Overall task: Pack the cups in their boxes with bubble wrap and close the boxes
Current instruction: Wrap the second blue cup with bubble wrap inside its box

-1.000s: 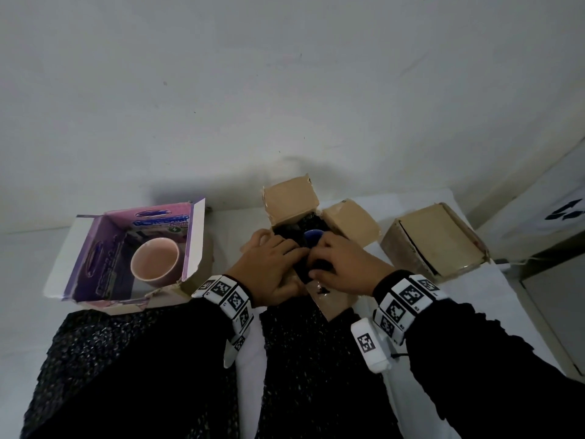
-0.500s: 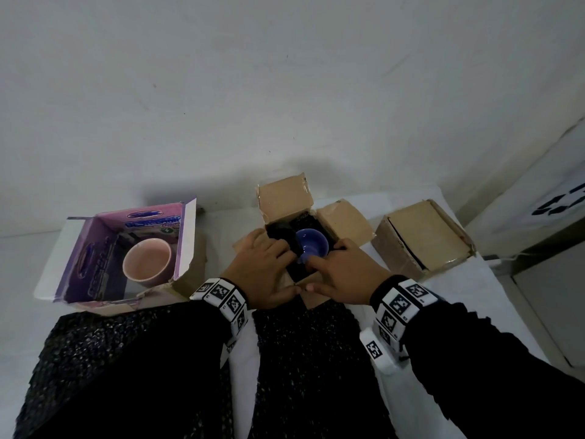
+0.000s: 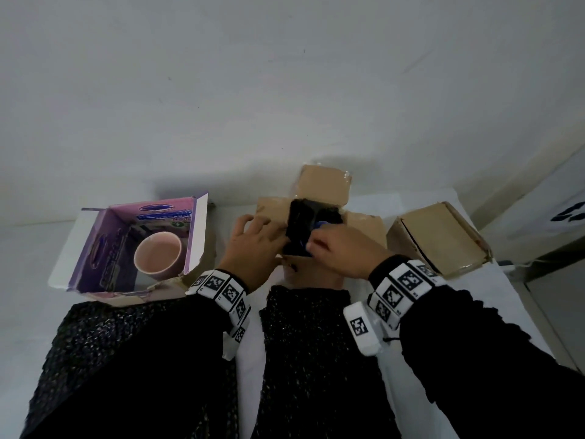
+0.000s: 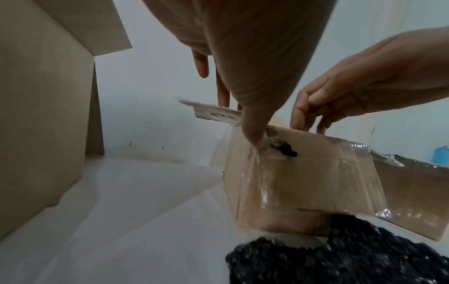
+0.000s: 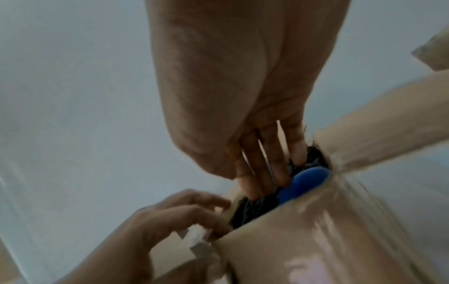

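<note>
Hands [image 3: 304,245] in open box [image 3: 326,185]

sleeves [image 3: 474,359]: black | wristbands [image 3: 405,286]: white, black square-code markers | both wrists

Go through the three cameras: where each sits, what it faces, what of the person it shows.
Head: worn high, looks down at the open brown box, pink cup; both hands, dark sleeves.
Left wrist: low beside the box, looks along the left hand; right hand opposite.
Right wrist: looks along right fingers into the box at the blue cup.
All share the box.
</note>
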A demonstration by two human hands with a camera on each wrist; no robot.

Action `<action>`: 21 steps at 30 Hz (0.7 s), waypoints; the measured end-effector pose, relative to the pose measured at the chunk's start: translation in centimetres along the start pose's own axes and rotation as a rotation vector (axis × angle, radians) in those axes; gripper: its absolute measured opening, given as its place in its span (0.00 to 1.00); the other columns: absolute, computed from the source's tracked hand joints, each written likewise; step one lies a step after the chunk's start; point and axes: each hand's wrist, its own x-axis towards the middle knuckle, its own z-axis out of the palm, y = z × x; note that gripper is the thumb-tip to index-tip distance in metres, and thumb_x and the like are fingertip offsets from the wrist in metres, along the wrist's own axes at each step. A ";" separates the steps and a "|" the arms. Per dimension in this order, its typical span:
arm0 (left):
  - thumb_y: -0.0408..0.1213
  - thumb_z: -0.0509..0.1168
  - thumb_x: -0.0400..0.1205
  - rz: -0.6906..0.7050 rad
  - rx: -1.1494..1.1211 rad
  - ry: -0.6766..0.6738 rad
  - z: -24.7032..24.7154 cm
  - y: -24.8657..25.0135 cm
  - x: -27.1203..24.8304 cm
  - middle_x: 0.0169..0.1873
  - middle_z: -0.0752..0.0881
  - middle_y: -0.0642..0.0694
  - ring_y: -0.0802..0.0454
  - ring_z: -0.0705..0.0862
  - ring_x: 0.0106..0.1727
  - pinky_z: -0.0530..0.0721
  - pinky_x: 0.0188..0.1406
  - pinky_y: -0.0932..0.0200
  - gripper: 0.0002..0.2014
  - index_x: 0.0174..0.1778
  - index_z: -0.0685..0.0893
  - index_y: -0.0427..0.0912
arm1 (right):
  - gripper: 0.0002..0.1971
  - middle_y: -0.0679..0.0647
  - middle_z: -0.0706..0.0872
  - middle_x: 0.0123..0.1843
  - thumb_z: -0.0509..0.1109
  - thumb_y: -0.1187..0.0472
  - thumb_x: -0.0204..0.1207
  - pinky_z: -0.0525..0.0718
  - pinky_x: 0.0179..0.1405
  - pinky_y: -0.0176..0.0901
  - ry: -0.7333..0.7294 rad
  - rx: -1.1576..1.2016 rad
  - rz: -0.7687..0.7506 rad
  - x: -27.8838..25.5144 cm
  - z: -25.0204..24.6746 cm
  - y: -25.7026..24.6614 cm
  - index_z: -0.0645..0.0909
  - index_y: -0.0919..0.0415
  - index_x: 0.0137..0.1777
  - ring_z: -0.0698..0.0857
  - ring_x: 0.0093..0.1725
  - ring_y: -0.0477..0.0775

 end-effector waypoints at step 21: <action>0.72 0.57 0.67 -0.071 -0.018 -0.102 1.3 2.1 -0.4 0.63 0.79 0.52 0.42 0.68 0.70 0.54 0.72 0.33 0.33 0.59 0.83 0.54 | 0.18 0.57 0.70 0.71 0.63 0.56 0.78 0.74 0.61 0.56 -0.027 -0.461 -0.023 7.3 0.1 0.5 0.78 0.55 0.67 0.72 0.66 0.62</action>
